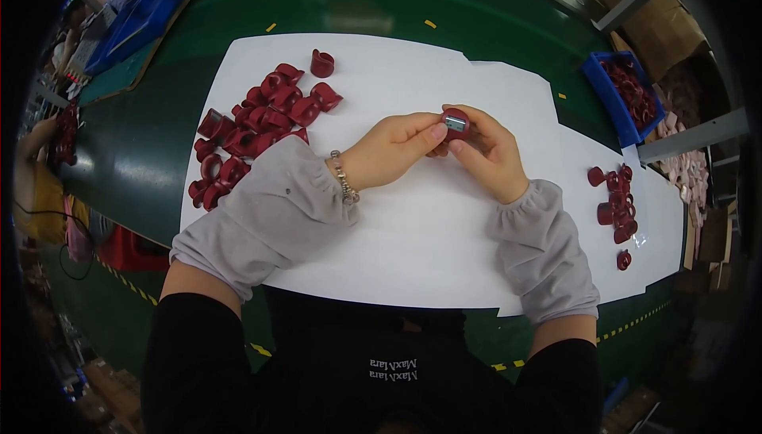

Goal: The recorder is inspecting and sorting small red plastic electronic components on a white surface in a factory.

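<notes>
Both hands meet above the middle of the white sheet (pixel 397 236). Between them is a small, rounded dark red part (pixel 452 132) with a pale grey, shiny rectangular face turned up. My left hand (pixel 393 150), with a beaded bracelet at the wrist, presses its thumb on the left side of the part. My right hand (pixel 494 152) pinches it from the right, thumb below and fingers behind. To the left of my hands lies a loose heap of curved dark red parts (pixel 274 120). One similar part (pixel 322 63) sits apart behind the heap.
A smaller group of red parts (pixel 617 204) lies on the sheet at the right. Beyond it a blue bin (pixel 601 94) holds many red pieces. Cardboard boxes (pixel 659 21) stand at the far right. Another person's arm (pixel 36 140) shows at the left edge.
</notes>
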Action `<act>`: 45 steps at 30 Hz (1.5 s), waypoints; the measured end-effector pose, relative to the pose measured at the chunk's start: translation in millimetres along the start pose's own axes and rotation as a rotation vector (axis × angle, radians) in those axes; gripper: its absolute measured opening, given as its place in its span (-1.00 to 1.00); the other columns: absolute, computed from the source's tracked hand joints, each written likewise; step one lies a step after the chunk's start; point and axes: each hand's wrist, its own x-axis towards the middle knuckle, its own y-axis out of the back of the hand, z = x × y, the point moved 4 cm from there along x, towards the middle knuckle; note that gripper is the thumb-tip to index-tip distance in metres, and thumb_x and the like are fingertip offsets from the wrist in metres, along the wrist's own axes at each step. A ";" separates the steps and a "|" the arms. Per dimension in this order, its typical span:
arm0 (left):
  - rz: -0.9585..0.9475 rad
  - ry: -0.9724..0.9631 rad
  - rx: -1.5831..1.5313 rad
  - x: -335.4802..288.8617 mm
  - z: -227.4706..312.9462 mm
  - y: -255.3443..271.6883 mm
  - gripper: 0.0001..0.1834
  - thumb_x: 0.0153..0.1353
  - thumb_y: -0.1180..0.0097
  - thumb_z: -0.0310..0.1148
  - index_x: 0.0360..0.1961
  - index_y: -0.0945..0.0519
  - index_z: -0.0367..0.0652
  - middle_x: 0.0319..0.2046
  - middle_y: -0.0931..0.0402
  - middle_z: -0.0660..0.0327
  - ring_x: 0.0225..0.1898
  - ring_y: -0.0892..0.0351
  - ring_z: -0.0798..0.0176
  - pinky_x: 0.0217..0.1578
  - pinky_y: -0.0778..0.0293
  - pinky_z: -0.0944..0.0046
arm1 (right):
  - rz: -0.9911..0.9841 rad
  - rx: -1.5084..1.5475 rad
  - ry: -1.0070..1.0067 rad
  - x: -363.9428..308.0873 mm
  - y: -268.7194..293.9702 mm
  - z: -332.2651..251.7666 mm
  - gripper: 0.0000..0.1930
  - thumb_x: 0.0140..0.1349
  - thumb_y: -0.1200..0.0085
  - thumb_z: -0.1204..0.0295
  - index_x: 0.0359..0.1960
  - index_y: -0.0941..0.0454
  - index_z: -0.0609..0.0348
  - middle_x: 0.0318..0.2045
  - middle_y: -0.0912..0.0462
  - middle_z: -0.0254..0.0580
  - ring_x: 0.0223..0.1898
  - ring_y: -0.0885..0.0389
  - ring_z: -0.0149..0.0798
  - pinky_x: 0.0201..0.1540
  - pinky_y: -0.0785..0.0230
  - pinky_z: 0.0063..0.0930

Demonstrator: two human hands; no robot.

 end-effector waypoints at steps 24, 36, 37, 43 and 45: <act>0.005 -0.003 0.029 0.4 -0.6 1.1 -0.64 0.40 0.17 -0.26 0.04 -0.44 -0.30 -0.24 -0.51 0.25 -0.21 -0.46 0.42 -0.10 -0.42 0.39 | 0.005 -0.009 0.000 1.0 1.1 2.2 -0.56 0.16 0.01 0.58 0.13 -0.32 0.30 -0.04 -0.48 -0.18 0.00 -0.45 -0.34 0.12 -0.27 -0.43; 0.008 -0.026 0.021 1.6 1.4 1.4 -0.65 0.41 0.20 -0.24 -0.01 -0.45 -0.30 -0.25 -0.51 0.25 -0.22 -0.46 0.42 -0.11 -0.42 0.38 | 0.039 -0.124 0.041 2.9 -2.0 -0.2 -0.51 0.12 -0.08 0.58 0.14 -0.32 0.30 -0.06 -0.50 -0.17 -0.04 -0.49 -0.32 0.08 -0.33 -0.43; 0.009 -0.025 0.021 1.5 1.3 1.5 -0.65 0.41 0.20 -0.24 -0.01 -0.45 -0.30 -0.25 -0.51 0.25 -0.22 -0.46 0.42 -0.11 -0.42 0.38 | 0.056 -0.148 0.040 2.8 -2.1 -0.6 -0.51 0.10 -0.10 0.58 0.12 -0.33 0.30 -0.08 -0.51 -0.17 -0.06 -0.51 -0.32 0.06 -0.36 -0.43; -0.004 0.001 0.019 0.3 2.6 0.7 -0.66 0.41 0.21 -0.24 -0.06 -0.47 -0.29 -0.27 -0.50 0.27 -0.23 -0.45 0.43 -0.11 -0.42 0.39 | 0.075 -0.269 0.027 2.4 -1.7 -4.8 -0.56 0.06 -0.11 0.57 0.04 -0.38 0.32 -0.11 -0.53 -0.16 -0.09 -0.53 -0.32 0.03 -0.39 -0.44; -0.018 -0.016 0.024 0.5 2.9 0.7 -0.66 0.41 0.21 -0.24 -0.05 -0.47 -0.29 -0.27 -0.50 0.27 -0.23 -0.45 0.43 -0.11 -0.42 0.39 | 0.081 -0.226 0.020 2.6 -2.9 -4.5 -0.56 0.07 -0.11 0.57 0.04 -0.38 0.31 -0.12 -0.53 -0.16 -0.09 -0.53 -0.32 0.04 -0.39 -0.44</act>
